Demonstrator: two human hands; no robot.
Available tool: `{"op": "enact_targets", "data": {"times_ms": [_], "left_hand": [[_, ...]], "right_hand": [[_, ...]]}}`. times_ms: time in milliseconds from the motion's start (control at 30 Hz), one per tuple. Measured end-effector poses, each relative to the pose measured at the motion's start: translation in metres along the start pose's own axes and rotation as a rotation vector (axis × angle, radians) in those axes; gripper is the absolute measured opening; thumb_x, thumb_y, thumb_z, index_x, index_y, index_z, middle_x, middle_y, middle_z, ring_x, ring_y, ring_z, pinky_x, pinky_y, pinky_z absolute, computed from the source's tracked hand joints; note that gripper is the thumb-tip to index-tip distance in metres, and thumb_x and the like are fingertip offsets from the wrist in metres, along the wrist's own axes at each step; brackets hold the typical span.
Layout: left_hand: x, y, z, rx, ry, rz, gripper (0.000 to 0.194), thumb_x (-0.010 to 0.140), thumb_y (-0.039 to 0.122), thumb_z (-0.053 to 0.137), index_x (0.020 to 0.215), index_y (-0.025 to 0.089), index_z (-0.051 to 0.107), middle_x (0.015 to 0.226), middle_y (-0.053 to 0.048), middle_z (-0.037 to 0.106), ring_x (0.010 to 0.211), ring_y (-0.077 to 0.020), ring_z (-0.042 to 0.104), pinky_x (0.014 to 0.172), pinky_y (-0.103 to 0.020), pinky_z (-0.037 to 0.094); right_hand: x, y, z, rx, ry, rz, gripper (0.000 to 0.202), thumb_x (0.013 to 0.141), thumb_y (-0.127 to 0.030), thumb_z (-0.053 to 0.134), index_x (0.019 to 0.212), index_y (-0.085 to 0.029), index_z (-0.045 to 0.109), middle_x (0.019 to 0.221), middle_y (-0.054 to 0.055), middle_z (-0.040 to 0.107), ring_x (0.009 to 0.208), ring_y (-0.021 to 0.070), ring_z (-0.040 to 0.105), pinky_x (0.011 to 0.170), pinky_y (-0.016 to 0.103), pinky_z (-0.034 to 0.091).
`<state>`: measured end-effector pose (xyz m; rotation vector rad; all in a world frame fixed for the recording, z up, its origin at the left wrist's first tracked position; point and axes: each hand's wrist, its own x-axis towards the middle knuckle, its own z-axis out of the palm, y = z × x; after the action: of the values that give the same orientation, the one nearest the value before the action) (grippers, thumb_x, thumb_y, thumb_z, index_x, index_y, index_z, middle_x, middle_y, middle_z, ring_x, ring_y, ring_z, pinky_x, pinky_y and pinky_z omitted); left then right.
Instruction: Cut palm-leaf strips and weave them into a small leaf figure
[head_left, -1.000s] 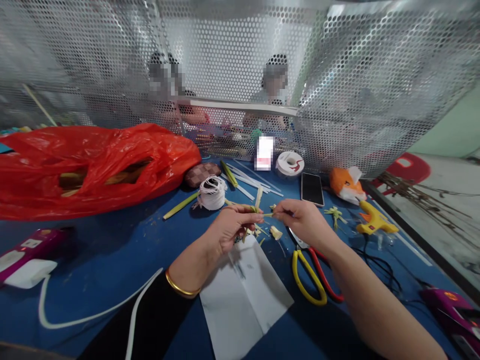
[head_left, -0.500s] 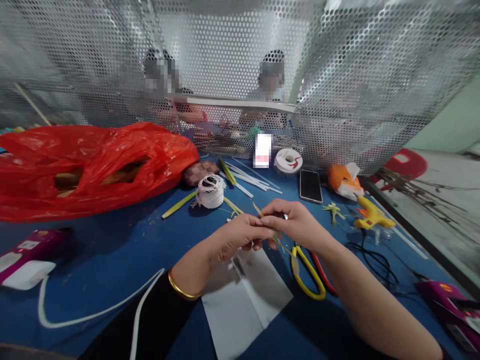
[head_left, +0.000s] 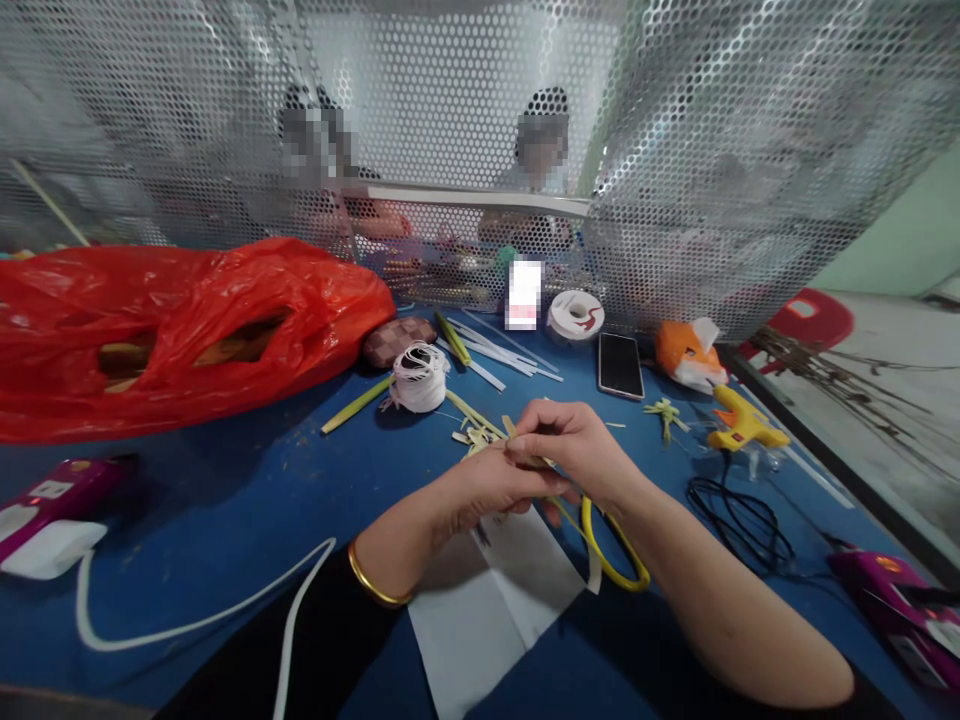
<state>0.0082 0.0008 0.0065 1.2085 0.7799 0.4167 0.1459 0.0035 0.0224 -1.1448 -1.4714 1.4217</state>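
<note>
My left hand (head_left: 495, 487) and my right hand (head_left: 566, 440) meet over the middle of the blue table, both closed on a thin yellow-green leaf strip (head_left: 571, 520). One end of the strip pokes up past the right fingers, and another hangs down on the right. The fingers hide most of it. Beneath my left hand lies a creased white paper sheet (head_left: 480, 620). Scissors with yellow handles (head_left: 624, 572) lie under my right forearm, which covers part of them. Just beyond my hands is a small heap of pale strip scraps (head_left: 474, 438).
A red plastic bag (head_left: 187, 290) fills the left side. White cord (head_left: 418, 378), a ribbon spool (head_left: 576, 315), a dark phone (head_left: 621, 366) and a yellow glue gun (head_left: 746, 420) stand around. Behind a perforated metal screen (head_left: 465, 110) two people sit. A white cable (head_left: 202, 628) crosses the front left.
My left hand has turned and flattened beneath the right one. The strip now hangs further down on the right, and the view has shifted slightly.
</note>
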Motion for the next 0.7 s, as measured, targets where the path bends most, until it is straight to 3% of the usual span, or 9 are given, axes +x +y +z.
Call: {"op": "enact_targets", "data": {"times_ms": [167,233,300,400,467,700], "left_hand": [[-0.001,0.0,-0.005,-0.003,-0.046,-0.005,0.025,0.075,0.036,0.065,0.082,0.014,0.074,0.059,-0.003,0.063,0.042,-0.0052,0.032,0.045,-0.025,0.014],[-0.003,0.002,-0.009,-0.037,-0.023,-0.001,0.029,0.075,0.04,0.066,0.085,0.014,0.075,0.064,-0.004,0.065,0.044,-0.0057,0.035,0.045,-0.024,0.014],[-0.005,0.005,-0.013,-0.091,0.034,0.008,0.035,0.076,0.045,0.066,0.088,0.014,0.074,0.07,-0.005,0.066,0.046,-0.0056,0.037,0.045,-0.024,0.013],[-0.007,0.01,-0.017,-0.166,0.118,0.035,0.041,0.079,0.052,0.062,0.088,0.014,0.074,0.069,-0.004,0.065,0.046,-0.0049,0.036,0.045,-0.024,0.012],[-0.007,0.013,-0.018,-0.197,0.158,0.056,0.041,0.081,0.051,0.061,0.084,0.013,0.073,0.068,-0.004,0.063,0.046,-0.0046,0.037,0.045,-0.024,0.014],[-0.003,0.012,-0.019,-0.273,0.227,0.007,0.03,0.084,0.039,0.057,0.082,0.013,0.072,0.068,-0.005,0.064,0.044,-0.005,0.042,0.041,-0.022,0.013]], "right_hand": [[0.001,0.001,0.001,-0.112,0.07,-0.077,0.017,0.073,-0.032,0.07,0.066,-0.018,0.063,0.062,-0.002,0.059,0.047,0.0102,0.052,0.04,0.021,0.041],[0.002,-0.003,-0.006,-0.143,0.027,-0.02,0.019,0.08,-0.038,0.062,0.079,-0.019,0.064,0.062,-0.003,0.059,0.04,0.0084,0.046,0.037,0.021,0.036],[0.003,-0.008,-0.016,-0.209,-0.031,-0.022,0.023,0.085,-0.04,0.057,0.089,-0.019,0.063,0.064,-0.003,0.059,0.042,0.0084,0.046,0.042,0.022,0.039],[0.005,-0.014,-0.032,-0.349,-0.124,-0.108,0.026,0.087,-0.04,0.055,0.078,-0.017,0.064,0.068,0.0,0.061,0.061,0.0125,0.054,0.062,0.025,0.046],[0.005,-0.014,-0.039,-0.389,-0.144,-0.103,0.027,0.086,-0.039,0.056,0.074,-0.017,0.064,0.068,0.001,0.062,0.063,0.0134,0.054,0.062,0.026,0.045],[0.005,-0.01,-0.035,-0.554,0.082,-0.187,0.026,0.081,-0.038,0.059,0.066,-0.017,0.063,0.057,-0.002,0.052,0.055,0.0125,0.045,0.053,0.025,0.034]]}}
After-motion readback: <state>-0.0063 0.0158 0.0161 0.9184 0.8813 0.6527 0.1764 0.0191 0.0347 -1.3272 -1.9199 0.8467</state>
